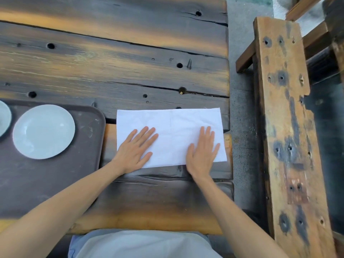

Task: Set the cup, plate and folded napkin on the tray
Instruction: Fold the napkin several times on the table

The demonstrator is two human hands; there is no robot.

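A white napkin (173, 127) lies flat as a wide rectangle on the wooden table, right of the tray. My left hand (135, 149) presses flat on its lower left part, fingers straight. My right hand (202, 150) presses flat on its lower right part. The dark brown tray (46, 179) sits at the left. A pale grey plate (43, 131) rests on it. At the far left edge a second pale grey rounded piece (3, 121), mostly cut off by the frame, also sits on the tray.
The dark weathered plank table (111, 62) stretches away behind the napkin, with holes and cracks. Its right edge drops to a concrete floor (242, 108). A rough wooden bench (286, 127) stands to the right.
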